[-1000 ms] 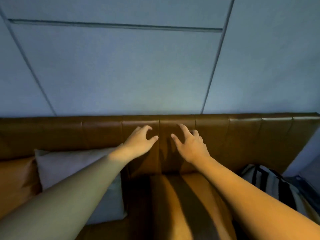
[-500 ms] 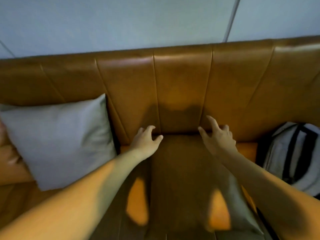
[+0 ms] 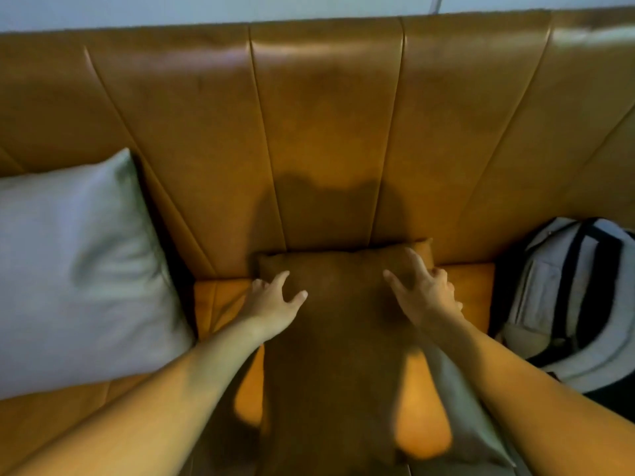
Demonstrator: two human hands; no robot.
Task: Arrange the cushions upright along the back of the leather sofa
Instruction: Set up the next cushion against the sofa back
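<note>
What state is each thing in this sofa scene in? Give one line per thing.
Brown cushion: lying flat on the seat, far edge against the backrest.
Grey cushion: propped up, leaning on the backrest.
Backpack: resting on the seat at the right.
Left hand: open, fingers spread over the brown cushion.
Right hand: open, on the brown cushion's right side.

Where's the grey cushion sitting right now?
In the head view the grey cushion is at the left, leaning upright against the sofa backrest, just left of the left hand and the brown cushion.
</note>
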